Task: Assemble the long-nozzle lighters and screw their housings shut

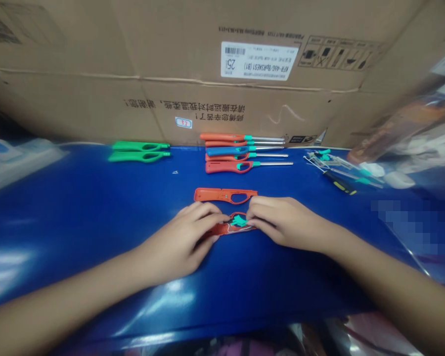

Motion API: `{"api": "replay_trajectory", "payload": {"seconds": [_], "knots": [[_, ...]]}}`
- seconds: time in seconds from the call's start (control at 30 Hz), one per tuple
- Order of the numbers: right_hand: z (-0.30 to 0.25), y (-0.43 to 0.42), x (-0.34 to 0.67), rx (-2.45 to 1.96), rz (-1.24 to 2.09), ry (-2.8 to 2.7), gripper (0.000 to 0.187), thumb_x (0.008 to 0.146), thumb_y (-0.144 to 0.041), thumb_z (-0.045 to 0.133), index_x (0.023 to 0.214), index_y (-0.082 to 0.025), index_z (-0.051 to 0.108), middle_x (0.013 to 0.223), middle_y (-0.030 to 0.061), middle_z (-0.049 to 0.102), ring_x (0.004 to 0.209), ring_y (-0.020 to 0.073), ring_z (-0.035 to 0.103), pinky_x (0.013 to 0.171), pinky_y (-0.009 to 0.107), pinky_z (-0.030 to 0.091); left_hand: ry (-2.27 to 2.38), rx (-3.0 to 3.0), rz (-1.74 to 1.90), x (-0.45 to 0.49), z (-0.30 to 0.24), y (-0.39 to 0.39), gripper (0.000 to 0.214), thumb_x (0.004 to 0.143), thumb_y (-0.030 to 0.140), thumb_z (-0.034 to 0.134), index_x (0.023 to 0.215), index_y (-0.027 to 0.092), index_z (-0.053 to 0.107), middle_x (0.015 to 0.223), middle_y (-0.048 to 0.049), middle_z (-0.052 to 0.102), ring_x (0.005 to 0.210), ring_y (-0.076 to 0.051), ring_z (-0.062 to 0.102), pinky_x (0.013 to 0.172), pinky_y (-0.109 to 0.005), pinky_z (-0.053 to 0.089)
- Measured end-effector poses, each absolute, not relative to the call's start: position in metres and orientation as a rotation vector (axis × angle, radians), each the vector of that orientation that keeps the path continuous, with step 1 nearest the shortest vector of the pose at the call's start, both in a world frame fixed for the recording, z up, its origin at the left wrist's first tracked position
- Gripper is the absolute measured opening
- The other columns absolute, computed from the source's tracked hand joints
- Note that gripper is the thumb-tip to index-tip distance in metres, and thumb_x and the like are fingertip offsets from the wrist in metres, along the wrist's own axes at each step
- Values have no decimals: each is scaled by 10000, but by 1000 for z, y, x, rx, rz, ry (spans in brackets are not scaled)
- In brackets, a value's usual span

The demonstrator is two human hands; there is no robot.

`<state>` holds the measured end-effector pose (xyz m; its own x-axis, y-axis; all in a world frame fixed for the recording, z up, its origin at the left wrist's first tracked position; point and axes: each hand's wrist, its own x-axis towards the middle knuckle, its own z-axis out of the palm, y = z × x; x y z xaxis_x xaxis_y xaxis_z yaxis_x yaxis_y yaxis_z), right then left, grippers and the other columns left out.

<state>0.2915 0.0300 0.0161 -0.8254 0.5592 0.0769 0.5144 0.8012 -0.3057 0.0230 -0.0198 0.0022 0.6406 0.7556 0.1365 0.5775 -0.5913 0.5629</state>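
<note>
An open orange lighter shell half point(227, 226) with a teal trigger piece point(239, 221) in it lies on the blue table point(96, 207). My left hand point(181, 237) pinches the shell's left end, fingers curled over it. My right hand point(282, 220) is closed, with its fingertips pressed on the teal trigger and the shell's right end. Just behind them lies the matching orange shell half point(224, 195), untouched.
A row of several finished orange and blue lighters point(241, 152) with metal tubes lies near the cardboard box wall point(170, 64). Two green shell halves point(139, 151) sit at back left. Metal tubes with teal parts and a screwdriver point(339, 183) lie at right.
</note>
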Motion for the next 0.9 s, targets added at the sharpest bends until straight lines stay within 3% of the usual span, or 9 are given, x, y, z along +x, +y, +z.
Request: {"api": "replay_trajectory", "payload": {"seconds": [0.43,0.9], "knots": [[3,26,289,-491,-18,-2774,242,1017,-155,433,876,-160,630,802,21,602,677,149,466,620,283,366,1021,2232,562,23,5,-16,301,971,159,541,1249,205,646,1103,-65,614,1043,-195,597,966,-366,527],[6,22,282,-514,-17,-2848,277,1027,-167,405,880,-162,640,786,24,609,666,150,466,628,280,365,1066,2188,585,23,0,-14,309,924,142,583,1217,204,660,1095,-70,625,1048,-211,619,967,-384,543]]}}
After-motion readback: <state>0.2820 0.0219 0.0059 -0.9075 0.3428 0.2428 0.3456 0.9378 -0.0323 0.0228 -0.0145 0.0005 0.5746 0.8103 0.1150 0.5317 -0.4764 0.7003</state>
